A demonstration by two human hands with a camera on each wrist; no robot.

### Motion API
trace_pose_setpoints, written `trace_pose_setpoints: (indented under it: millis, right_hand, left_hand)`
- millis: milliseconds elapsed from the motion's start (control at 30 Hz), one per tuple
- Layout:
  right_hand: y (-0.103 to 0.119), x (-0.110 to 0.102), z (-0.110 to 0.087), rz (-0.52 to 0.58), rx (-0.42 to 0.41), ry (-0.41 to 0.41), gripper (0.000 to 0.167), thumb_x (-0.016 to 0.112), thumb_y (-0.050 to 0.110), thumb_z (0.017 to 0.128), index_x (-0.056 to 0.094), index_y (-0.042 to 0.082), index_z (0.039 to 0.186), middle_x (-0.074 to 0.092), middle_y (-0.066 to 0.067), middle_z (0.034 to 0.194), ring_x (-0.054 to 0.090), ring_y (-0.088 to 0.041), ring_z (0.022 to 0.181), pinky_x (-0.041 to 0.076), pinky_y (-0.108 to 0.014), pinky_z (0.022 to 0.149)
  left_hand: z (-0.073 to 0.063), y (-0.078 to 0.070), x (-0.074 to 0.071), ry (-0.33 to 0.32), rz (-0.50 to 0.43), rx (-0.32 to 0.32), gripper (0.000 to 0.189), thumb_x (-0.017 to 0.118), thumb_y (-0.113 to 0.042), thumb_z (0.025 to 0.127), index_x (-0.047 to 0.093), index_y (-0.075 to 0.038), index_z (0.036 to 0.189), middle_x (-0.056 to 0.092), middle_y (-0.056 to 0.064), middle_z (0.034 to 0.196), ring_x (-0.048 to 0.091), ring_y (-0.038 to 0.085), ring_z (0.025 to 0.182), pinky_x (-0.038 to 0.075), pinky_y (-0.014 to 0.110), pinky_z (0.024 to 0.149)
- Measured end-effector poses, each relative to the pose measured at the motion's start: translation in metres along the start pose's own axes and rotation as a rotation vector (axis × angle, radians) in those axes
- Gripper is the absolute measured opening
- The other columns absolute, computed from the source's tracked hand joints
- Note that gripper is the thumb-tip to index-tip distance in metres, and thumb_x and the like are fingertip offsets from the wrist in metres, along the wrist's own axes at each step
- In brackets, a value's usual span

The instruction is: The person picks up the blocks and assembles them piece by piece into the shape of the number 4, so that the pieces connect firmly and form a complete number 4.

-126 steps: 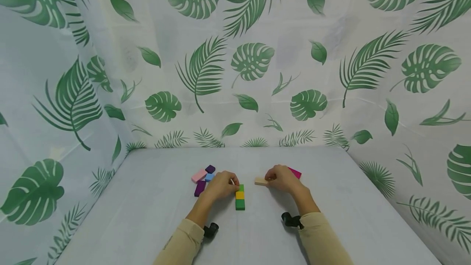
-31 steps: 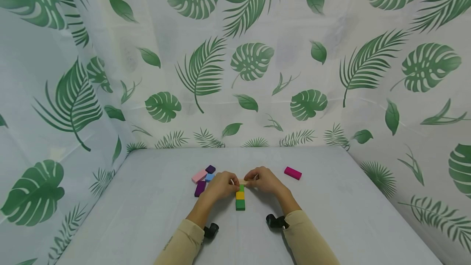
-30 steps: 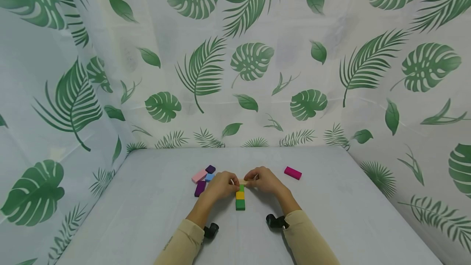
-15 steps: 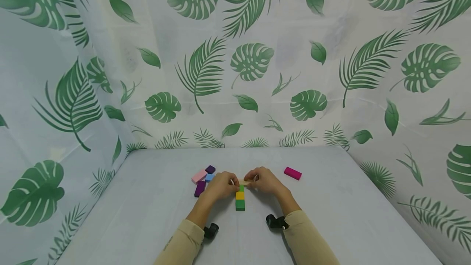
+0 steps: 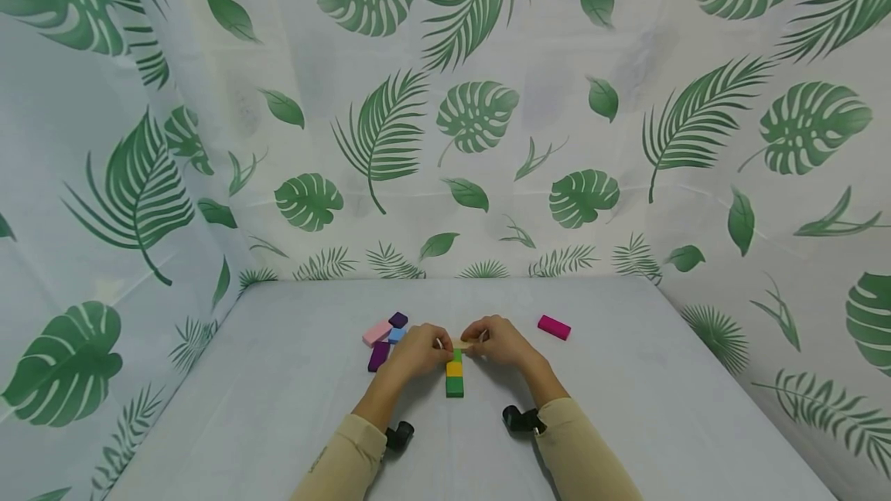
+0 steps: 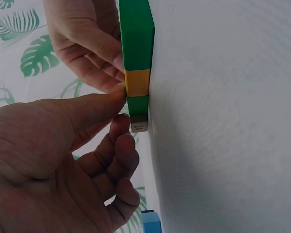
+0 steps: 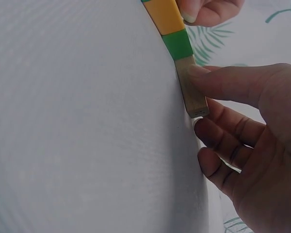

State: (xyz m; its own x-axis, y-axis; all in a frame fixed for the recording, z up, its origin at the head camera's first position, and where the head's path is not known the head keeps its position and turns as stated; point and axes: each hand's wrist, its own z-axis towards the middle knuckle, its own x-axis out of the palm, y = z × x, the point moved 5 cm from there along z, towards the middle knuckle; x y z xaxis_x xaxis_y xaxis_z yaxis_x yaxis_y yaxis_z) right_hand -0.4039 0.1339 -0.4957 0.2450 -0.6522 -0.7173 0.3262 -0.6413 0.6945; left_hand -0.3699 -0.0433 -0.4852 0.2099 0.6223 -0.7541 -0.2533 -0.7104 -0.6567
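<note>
A row of blocks runs away from me on the table: dark green (image 5: 455,388), yellow (image 5: 454,369), then light green (image 5: 457,356). A natural wooden block (image 7: 192,92) lies crosswise at the far end, touching the light green one. With thumb and fingers, my left hand (image 5: 421,351) pinches the light green block at its left side, partly covering it. My right hand (image 5: 503,342) pinches the wooden block, thumb on top in the right wrist view. Small marks show on the wooden block's ends.
Left of the hands lie a pink block (image 5: 377,333), a blue block (image 5: 397,335) and two purple blocks (image 5: 379,356). A magenta block (image 5: 554,327) lies to the right. Leaf-printed cloth walls surround the white table (image 5: 278,424).
Since the oldest frame, my right hand has brought the wooden block leftward to the row's far end. The left hand stays in place. Over the last second almost nothing moves.
</note>
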Motion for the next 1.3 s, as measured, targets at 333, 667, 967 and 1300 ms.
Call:
trace_pose_setpoints:
  millis: [333, 667, 967, 1300]
  right_hand:
    - [-0.002, 0.000, 0.001, 0.000, -0.006, -0.002, 0.017, 0.083, 0.012, 0.086, 0.081, 0.015, 0.103, 0.073, 0.002, 0.095, 0.056, -0.017, 0.086, 0.049, -0.032, 0.074]
    - [-0.004, 0.002, 0.001, 0.025, 0.041, 0.004, 0.018, 0.083, 0.014, 0.087, 0.081, 0.016, 0.105, 0.071, 0.003, 0.096, 0.056, -0.018, 0.089, 0.049, -0.032, 0.076]
    - [-0.004, 0.002, 0.000, 0.030, 0.030, 0.007, 0.019, 0.083, 0.012, 0.087, 0.081, 0.015, 0.105, 0.070, 0.003, 0.096, 0.056, -0.019, 0.089, 0.049, -0.032, 0.075]
    - [-0.003, 0.002, -0.001, 0.032, 0.043, 0.006, 0.019, 0.083, 0.012, 0.087, 0.081, 0.016, 0.106, 0.070, 0.003, 0.097, 0.056, -0.019, 0.090, 0.049, -0.032, 0.076]
  left_hand:
    - [0.000, 0.000, -0.005, 0.006, -0.053, -0.012, 0.008, 0.074, -0.017, 0.097, 0.073, -0.015, 0.089, 0.065, 0.000, 0.079, 0.055, 0.016, 0.066, 0.046, 0.028, 0.058]
    - [-0.004, 0.015, -0.043, -0.129, -0.081, 0.004, 0.007, 0.072, -0.022, 0.099, 0.072, -0.017, 0.094, 0.065, 0.002, 0.079, 0.056, 0.016, 0.065, 0.046, 0.030, 0.058]
    - [-0.010, 0.038, -0.076, -0.240, -0.100, -0.028, 0.008, 0.073, -0.022, 0.098, 0.074, -0.015, 0.097, 0.071, -0.001, 0.090, 0.060, 0.015, 0.079, 0.052, 0.035, 0.074]
    - [-0.013, 0.048, -0.085, -0.261, -0.127, -0.080, 0.010, 0.074, -0.023, 0.097, 0.074, -0.014, 0.096, 0.068, 0.002, 0.085, 0.058, 0.017, 0.071, 0.048, 0.031, 0.064]
